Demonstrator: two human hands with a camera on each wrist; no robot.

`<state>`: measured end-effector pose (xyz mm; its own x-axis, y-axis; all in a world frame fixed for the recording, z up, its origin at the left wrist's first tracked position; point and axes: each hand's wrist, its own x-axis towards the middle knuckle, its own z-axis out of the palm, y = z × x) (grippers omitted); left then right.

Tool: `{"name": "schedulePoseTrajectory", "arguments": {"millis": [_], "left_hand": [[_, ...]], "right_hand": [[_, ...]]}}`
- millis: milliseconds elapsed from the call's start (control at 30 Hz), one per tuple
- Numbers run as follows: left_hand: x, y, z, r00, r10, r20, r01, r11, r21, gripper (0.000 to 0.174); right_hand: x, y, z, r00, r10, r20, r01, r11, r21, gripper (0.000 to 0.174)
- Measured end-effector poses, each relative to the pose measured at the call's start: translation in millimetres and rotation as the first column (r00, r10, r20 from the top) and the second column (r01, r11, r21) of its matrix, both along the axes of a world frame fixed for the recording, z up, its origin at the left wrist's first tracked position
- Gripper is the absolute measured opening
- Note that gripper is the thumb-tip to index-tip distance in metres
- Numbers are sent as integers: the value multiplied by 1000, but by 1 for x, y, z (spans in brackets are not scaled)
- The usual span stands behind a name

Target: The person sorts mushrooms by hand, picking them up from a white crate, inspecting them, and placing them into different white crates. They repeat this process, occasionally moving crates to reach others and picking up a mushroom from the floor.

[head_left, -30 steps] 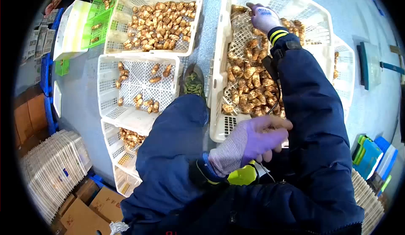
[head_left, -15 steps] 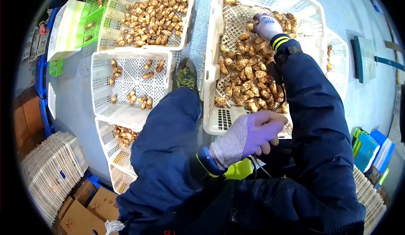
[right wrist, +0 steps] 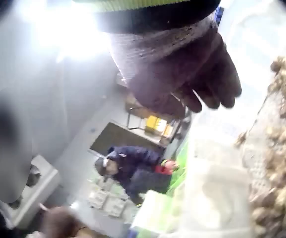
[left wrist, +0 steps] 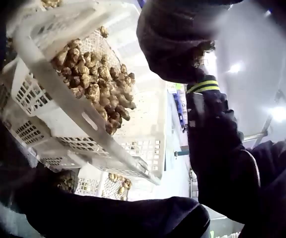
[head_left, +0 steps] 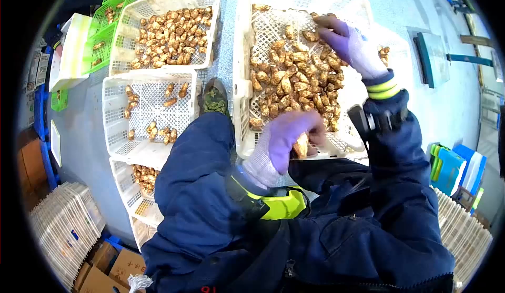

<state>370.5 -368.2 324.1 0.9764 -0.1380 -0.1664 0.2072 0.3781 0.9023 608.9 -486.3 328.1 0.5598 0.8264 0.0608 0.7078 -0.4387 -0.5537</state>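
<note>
Both hands wear white gloves with purple palms and fingers. Near the front edge of the large white crate (head_left: 243, 104), my left hand (head_left: 286, 135) grips a pale-brown mushroom (head_left: 301, 146) that pokes out below the fingers. My right hand (head_left: 350, 46) is over the crate's far right part, its fingers extended and pointing left above the mushrooms. In the right wrist view the right hand's fingers (right wrist: 210, 82) are loosely straight with nothing held. A heap of brown, soil-marked mushrooms (head_left: 294, 77) covers much of the crate's mesh bottom.
To the left stand a white crate full of mushrooms (head_left: 173, 35) and a crate with several scattered ones (head_left: 152, 109). Green baskets (head_left: 102, 46) line the far left. A teal scale (head_left: 434, 59) is at the right. Another person (right wrist: 133, 166) works further off.
My right hand has lifted back from the crate's far part, fingers now spread. The left hand has turned over, and a mushroom now shows in it. The head view has shifted rightward.
</note>
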Motion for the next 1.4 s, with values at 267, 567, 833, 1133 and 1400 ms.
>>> {"name": "schedulePoseTrajectory", "arguments": {"millis": [267, 567, 833, 1133, 1400], "left_hand": [[1, -11, 25, 824, -385, -416, 208, 888, -409, 23], [-6, -10, 20, 920, -220, -324, 160, 966, -203, 28], [0, 4, 38, 839, -200, -506, 191, 979, -72, 22], [-4, -1, 23, 885, -309, -349, 338, 941, 23, 17], [-3, -5, 31, 889, -189, -418, 161, 982, -100, 30]], "right_hand": [[-26, 14, -115, 996, -62, -65, 5, 762, -648, 63], [-71, -11, -33, 826, 55, -561, -466, 626, -625, 35], [81, -9, -111, 945, -294, 141, 320, 754, -573, 47], [60, 20, -147, 873, -376, 310, 483, 577, -659, 64], [-2, 33, -68, 855, -136, -500, -177, 830, -529, 39]]}}
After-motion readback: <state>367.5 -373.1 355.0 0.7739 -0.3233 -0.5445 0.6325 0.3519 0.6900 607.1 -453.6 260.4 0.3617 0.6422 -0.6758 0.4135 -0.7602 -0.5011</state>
